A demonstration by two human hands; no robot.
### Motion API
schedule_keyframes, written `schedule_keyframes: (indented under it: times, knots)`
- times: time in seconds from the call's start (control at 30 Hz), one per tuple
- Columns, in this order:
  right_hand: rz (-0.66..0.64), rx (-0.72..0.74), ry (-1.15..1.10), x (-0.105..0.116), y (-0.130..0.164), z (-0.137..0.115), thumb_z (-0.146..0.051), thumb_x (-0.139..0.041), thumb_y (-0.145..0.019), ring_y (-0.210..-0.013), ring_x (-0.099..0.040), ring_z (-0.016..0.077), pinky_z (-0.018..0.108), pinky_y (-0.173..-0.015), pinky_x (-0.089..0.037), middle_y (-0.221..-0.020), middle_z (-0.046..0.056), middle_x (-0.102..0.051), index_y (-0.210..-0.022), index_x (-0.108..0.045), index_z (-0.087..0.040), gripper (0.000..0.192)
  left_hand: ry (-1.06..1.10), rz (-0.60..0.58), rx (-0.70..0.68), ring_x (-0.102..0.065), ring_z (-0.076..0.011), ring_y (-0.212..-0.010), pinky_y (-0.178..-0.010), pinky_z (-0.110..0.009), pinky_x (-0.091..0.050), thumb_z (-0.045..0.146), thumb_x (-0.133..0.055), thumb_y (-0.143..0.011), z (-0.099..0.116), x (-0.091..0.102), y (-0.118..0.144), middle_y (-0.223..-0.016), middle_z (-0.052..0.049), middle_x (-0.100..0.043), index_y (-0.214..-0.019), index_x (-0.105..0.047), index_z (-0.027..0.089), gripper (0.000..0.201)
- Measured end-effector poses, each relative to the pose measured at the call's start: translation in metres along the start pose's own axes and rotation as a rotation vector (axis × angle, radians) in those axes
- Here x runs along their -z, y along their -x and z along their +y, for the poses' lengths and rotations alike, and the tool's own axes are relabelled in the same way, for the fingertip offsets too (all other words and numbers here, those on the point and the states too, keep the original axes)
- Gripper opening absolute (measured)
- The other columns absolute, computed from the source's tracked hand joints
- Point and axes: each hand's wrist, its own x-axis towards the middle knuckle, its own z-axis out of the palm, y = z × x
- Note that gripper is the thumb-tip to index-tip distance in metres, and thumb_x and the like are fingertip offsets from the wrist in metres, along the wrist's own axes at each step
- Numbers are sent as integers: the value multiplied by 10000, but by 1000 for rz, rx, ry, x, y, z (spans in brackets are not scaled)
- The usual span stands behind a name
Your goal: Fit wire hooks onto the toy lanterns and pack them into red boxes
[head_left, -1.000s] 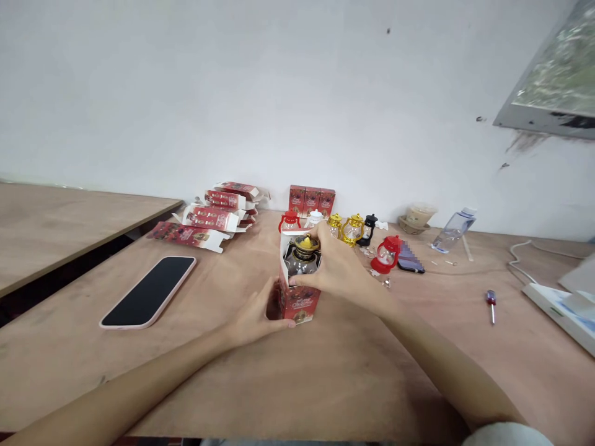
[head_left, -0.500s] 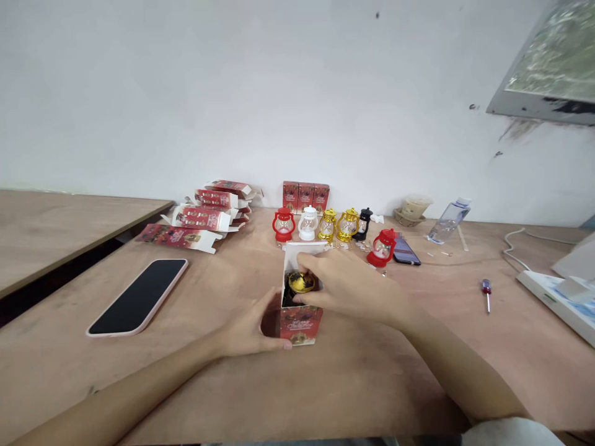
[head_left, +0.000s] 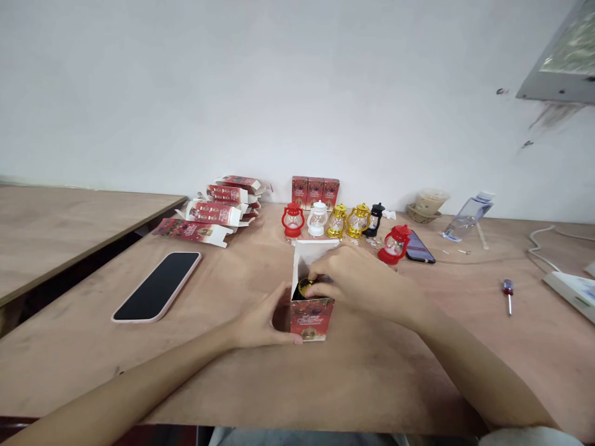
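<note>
An open red printed box [head_left: 312, 322] stands upright on the table, its white top flap [head_left: 312, 255] raised at the back. My left hand [head_left: 266, 319] grips the box from the left, thumb on its lower front edge and fingers along the side. My right hand [head_left: 356, 275] reaches into the top, fingers bent and pinching a gold lantern [head_left: 304, 287]. Only the top of that lantern shows inside the box. Behind are a red lantern [head_left: 292, 221], a white lantern [head_left: 317, 220], two gold lanterns [head_left: 358, 222] and a black lantern [head_left: 374, 220]. Another red lantern [head_left: 395, 244] leans nearer on the right.
Flattened boxes [head_left: 211, 214] pile up at the left. Three closed boxes [head_left: 315, 191] stand by the wall. A pink-edged phone [head_left: 158, 286], a second phone [head_left: 421, 248], a drink cup [head_left: 430, 201], a bottle [head_left: 468, 215], a screwdriver [head_left: 508, 295] and a power strip [head_left: 574, 294] lie around.
The gold lantern sits deeper in the box, with my right fingers following it down. The view has swung slightly left, so everything appears further right. My left hand keeps its hold.
</note>
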Motion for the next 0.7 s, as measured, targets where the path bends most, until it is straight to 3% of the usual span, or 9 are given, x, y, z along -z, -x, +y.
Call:
schedule_keyframes:
  times: [0.13, 0.2, 0.33, 0.5, 0.6, 0.7]
  knots:
    - [-45, 92, -240, 11, 6, 10, -299, -498, -901, -740, -629, 144, 258, -672, -413, -855, 21, -709, -890, -696, -203, 221, -23, 125, -150, -306, -332, -1330, -1065, -487, -332, 332, -748, -679, -9, -4, 3, -1470, -115, -271, -1421, -9, 303, 1048]
    - [-54, 140, -369, 20, 12, 20, -304, -463, -917, -883, -628, 148, 264, -765, -435, -1004, 22, -691, -1035, -659, -221, 244, -55, 146, -191, -312, -340, -1326, -1066, -505, -324, 338, -753, -670, -16, -5, 5, -1476, -113, -260, -1422, 74, 317, 1118]
    - [-47, 239, -497, 31, 19, 42, -267, -504, -894, -1116, -534, 156, 300, -936, -405, -1202, 25, -603, -1203, -553, -241, 314, -21, 58, -162, -508, -311, -1180, -982, -459, -430, 300, -728, -696, -20, -4, 7, -1336, -119, -468, -1437, 8, 257, 1045]
    - [59, 210, -466, 15, 6, 48, -282, -573, -851, -1068, -537, 178, 357, -944, -415, -1116, 41, -611, -1125, -582, -232, 278, 37, 78, -201, -509, -295, -1181, -974, -435, -429, 255, -738, -690, -11, -2, 4, -1285, -120, -505, -1401, -92, 242, 961]
    - [194, 109, -392, -1, -5, 40, -432, -705, -713, -1109, -491, 242, 426, -929, -431, -1164, 80, -533, -1223, -501, -249, 579, 81, 68, -207, -522, -285, -1163, -964, -424, -432, 264, -723, -708, -7, -4, 3, -1263, -112, -512, -1366, -128, 246, 888]
    - [327, 61, -275, -10, -9, 32, -561, -737, -600, -1288, -301, 328, 534, -991, -361, -1357, 123, -327, -1391, -269, -298, 956, 138, 54, -192, -529, -281, -1148, -951, -417, -436, 287, -702, -723, -7, -6, 2, -1232, -100, -523, -1354, -135, 241, 850]
